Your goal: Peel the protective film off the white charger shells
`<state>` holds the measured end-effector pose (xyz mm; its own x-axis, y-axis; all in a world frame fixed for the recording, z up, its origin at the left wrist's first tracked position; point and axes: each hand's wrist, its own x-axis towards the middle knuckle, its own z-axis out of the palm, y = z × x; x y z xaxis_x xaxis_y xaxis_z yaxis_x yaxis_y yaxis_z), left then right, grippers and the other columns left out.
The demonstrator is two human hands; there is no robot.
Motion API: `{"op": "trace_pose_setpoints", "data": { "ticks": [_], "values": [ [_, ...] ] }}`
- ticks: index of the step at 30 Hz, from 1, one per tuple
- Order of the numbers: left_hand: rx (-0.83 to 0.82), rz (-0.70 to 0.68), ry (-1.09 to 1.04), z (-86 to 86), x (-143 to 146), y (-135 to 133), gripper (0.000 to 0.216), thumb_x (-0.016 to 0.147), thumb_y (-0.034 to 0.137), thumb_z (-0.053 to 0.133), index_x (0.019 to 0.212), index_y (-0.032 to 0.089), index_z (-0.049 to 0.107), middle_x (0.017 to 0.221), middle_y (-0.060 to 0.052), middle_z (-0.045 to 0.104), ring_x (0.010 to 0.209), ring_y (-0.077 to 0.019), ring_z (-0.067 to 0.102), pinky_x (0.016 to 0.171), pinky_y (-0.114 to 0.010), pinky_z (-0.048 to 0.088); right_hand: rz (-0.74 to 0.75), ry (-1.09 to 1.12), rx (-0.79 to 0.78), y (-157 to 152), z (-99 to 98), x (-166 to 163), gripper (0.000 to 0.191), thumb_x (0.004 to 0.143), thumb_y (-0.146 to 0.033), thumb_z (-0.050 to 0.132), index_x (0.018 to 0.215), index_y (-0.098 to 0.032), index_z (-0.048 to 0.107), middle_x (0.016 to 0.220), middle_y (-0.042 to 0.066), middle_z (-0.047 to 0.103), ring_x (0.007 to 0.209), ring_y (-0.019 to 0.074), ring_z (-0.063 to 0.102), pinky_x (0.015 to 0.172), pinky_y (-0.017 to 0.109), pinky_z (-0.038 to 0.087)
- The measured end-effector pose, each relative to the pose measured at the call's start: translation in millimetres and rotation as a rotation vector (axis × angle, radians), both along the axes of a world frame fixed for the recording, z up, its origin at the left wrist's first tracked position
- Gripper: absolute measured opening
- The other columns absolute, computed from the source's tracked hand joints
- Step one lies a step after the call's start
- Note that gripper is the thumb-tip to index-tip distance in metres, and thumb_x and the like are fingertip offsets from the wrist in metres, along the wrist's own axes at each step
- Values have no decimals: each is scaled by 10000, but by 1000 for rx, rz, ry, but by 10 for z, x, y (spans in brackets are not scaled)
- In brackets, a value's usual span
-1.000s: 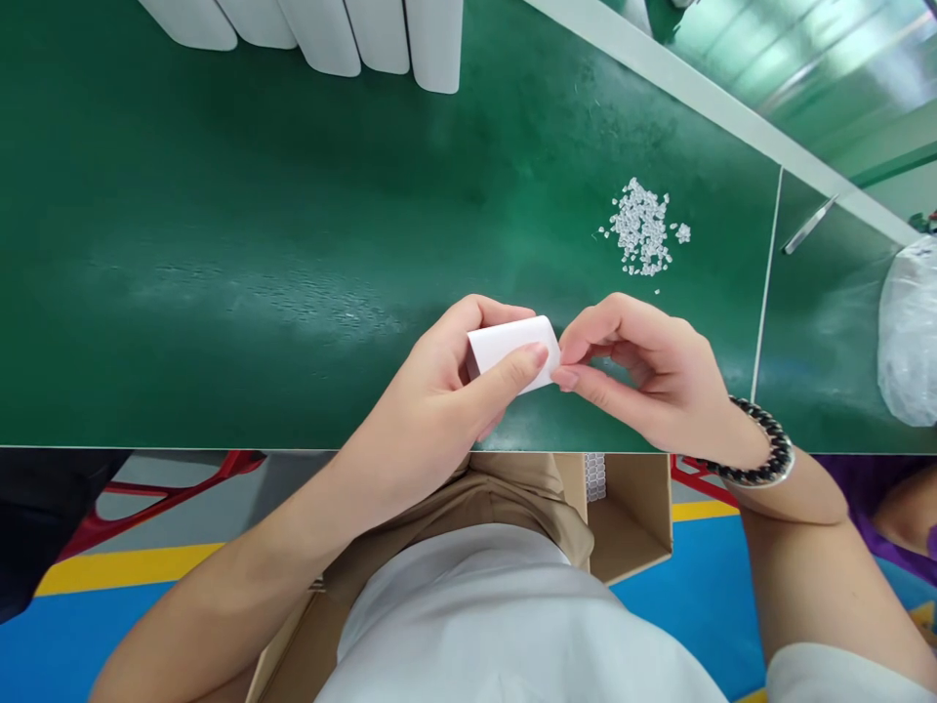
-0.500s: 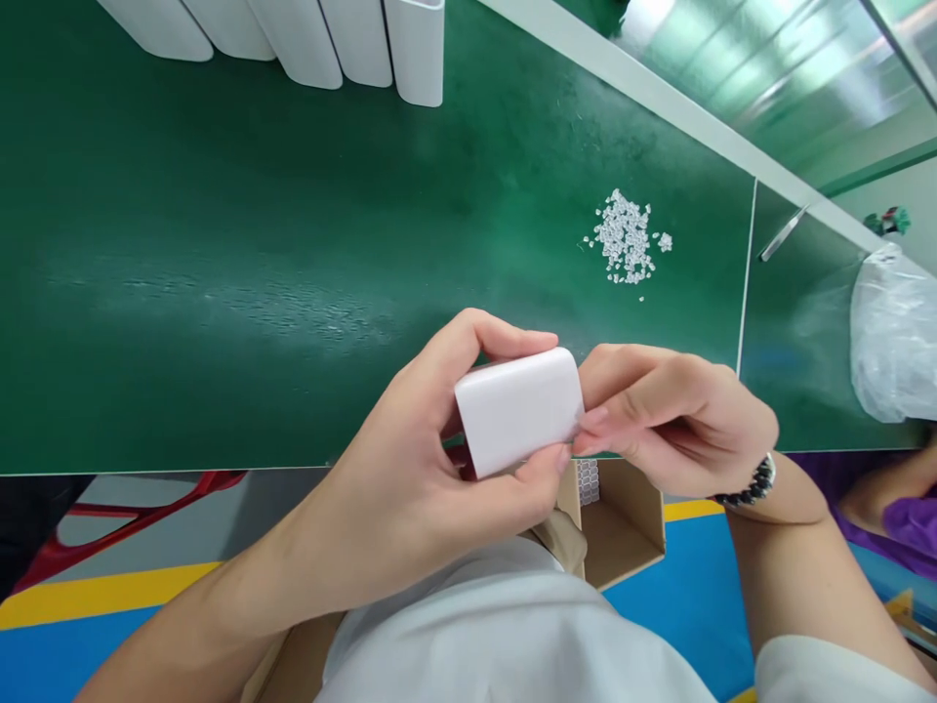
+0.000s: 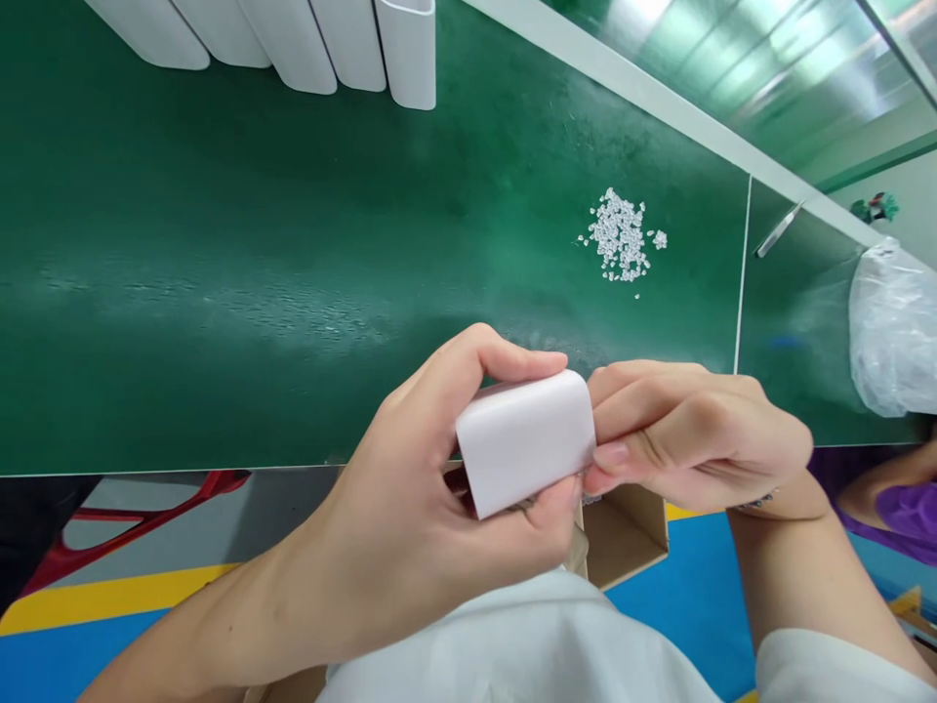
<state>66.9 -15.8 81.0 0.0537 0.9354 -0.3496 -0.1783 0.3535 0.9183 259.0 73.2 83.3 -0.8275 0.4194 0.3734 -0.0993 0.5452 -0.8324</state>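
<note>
A smooth white plastic casing (image 3: 527, 444) with rounded corners is gripped in my left hand (image 3: 425, 488), between the fingers over its top edge and the thumb along its lower edge. It is tilted, above the near edge of the table. My right hand (image 3: 695, 430) is at the casing's right end, thumb and fingertips pinched together against that edge. Whatever lies between those fingertips is too small or hidden to make out. Beyond the hands, a pile of small clear-white pieces (image 3: 619, 234) lies on the green table (image 3: 293, 195).
Several tall white casings (image 3: 410, 59) stand in a row at the far left. To the right are a pen-like tool (image 3: 780, 230) and a clear plastic bag (image 3: 889, 332). An open cardboard box (image 3: 626, 537) sits below the table edge. Another person's purple sleeve (image 3: 908, 513) shows at right.
Both hands and the white casing have moved slightly down and to the right. My right wrist has turned, so its bracelet shows less. The pinch at the casing's end continues.
</note>
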Motion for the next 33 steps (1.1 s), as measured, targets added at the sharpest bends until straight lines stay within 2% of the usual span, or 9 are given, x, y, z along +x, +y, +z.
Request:
{"op": "trace_pose_setpoints", "data": {
  "ticks": [7, 11, 14, 18, 23, 25, 27, 29, 33],
  "values": [
    [201, -56, 192, -95, -66, -7, 428, 648, 251, 811, 1027, 319, 624, 893, -23, 612, 656, -166, 556, 448, -254, 414, -22, -55, 9, -68, 102, -19, 161, 908, -58, 685, 825, -184, 630, 810, 58, 743, 734, 136, 708, 667, 250, 607],
    [364, -101, 265, -79, -76, -3, 454, 720, 214, 779, 1088, 315, 534, 936, -6, 575, 707, -148, 553, 489, -251, 420, -32, -72, 33, -88, 129, -17, 175, 922, -75, 672, 814, -204, 623, 816, 34, 747, 740, 126, 701, 673, 241, 609],
    [422, -122, 305, -59, -69, -12, 448, 753, 228, 765, 1109, 305, 504, 957, 0, 550, 722, -133, 542, 491, -247, 411, -25, -52, 65, -95, 124, -8, 171, 923, -76, 665, 819, -208, 630, 807, 33, 742, 742, 130, 704, 656, 244, 609],
    [396, -79, 299, -75, -29, -16, 402, 753, 233, 763, 1062, 296, 513, 933, 12, 551, 707, -124, 542, 503, -247, 414, -3, -62, 54, -66, 50, -5, 174, 912, -73, 674, 827, -221, 645, 826, 26, 742, 742, 125, 710, 670, 243, 613],
    [276, -53, 302, -159, -36, 28, 418, 694, 223, 797, 1014, 290, 536, 902, 6, 603, 717, -163, 561, 546, -278, 442, 11, -12, -68, -7, -101, -20, 152, 960, -94, 616, 877, -216, 650, 848, 32, 750, 797, 121, 719, 687, 230, 595],
    [254, -37, 313, -195, -67, 42, 432, 672, 214, 804, 1012, 291, 550, 924, 0, 615, 739, -176, 567, 568, -290, 449, -32, -56, -143, -19, -114, -11, 46, 969, -168, 642, 940, -204, 643, 865, 41, 741, 798, 130, 710, 691, 237, 596],
    [269, -5, 338, -226, -96, 46, 448, 654, 224, 820, 1011, 299, 560, 951, -3, 619, 772, -190, 574, 594, -304, 458, -140, -120, -178, -60, -95, 8, 100, 977, -291, 651, 1005, -198, 627, 870, 48, 716, 759, 139, 684, 670, 252, 591],
    [316, 20, 377, -249, -111, 40, 469, 644, 237, 835, 1020, 305, 562, 966, -3, 614, 799, -200, 578, 620, -315, 466, -207, -205, -118, -117, -67, 25, 164, 995, -344, 614, 1033, -184, 611, 834, 49, 681, 706, 142, 641, 629, 257, 558],
    [447, -2, 460, -275, -103, 20, 490, 693, 207, 820, 1081, 304, 537, 998, -6, 596, 845, -191, 573, 670, -316, 481, -151, -341, 156, -206, -34, 25, 103, 1017, -234, 519, 992, -167, 594, 732, 34, 604, 621, 139, 518, 554, 264, 444]
  ]
}}
